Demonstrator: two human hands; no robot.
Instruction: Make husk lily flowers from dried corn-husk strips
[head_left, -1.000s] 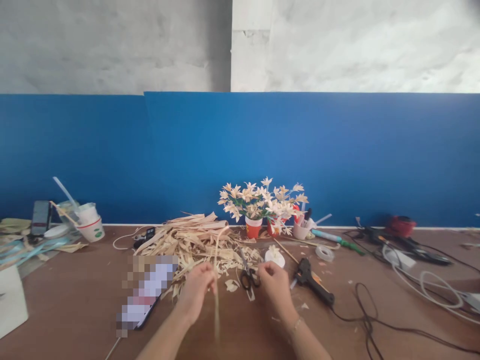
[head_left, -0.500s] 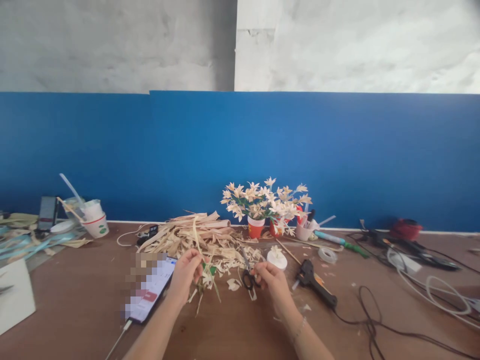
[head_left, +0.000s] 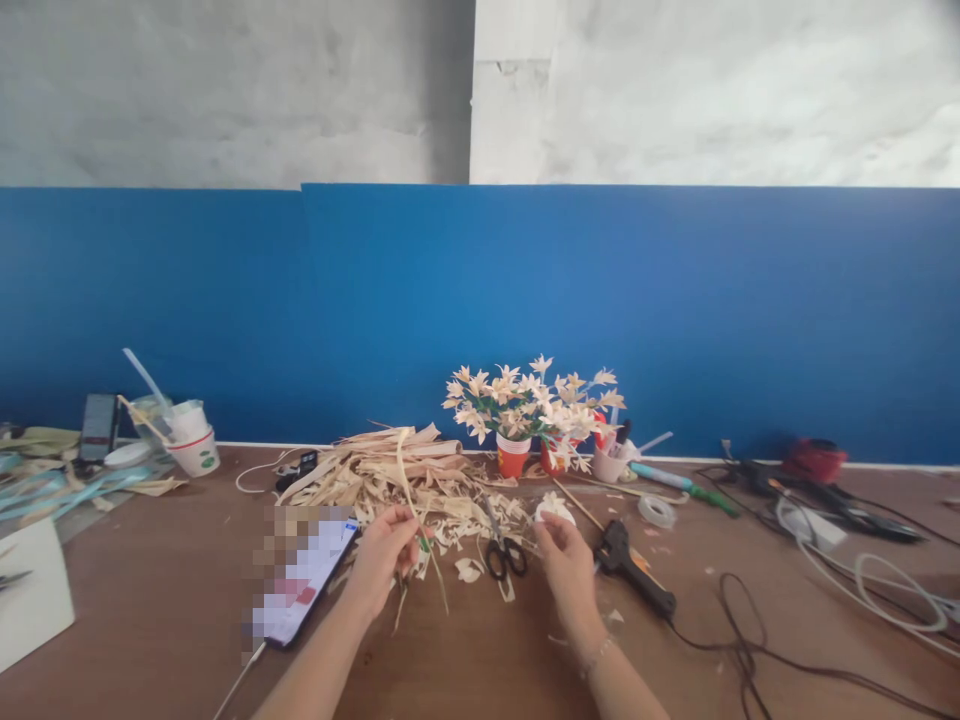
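My left hand is closed on a long, thin, pale strip of dried husk, which sticks up above the fingers. A small green bit shows by its fingertips. My right hand has its fingertips pinched together at the near edge of a round white pad with pale pieces on top. Whether anything is between those fingers I cannot make out. Between the hands lie black-handled scissors, blades pointing away. A heap of dried husks spreads behind my left hand.
Pale flowers stand in red cups at the back. A glue gun with its cord lies right of my right hand. A phone rests by my left wrist. Tape and white cables are further right.
My right hand has left the scissors and moved slightly right, to the white pad. The scissors stay on the table. My left hand has shifted a little right with the husk strip.
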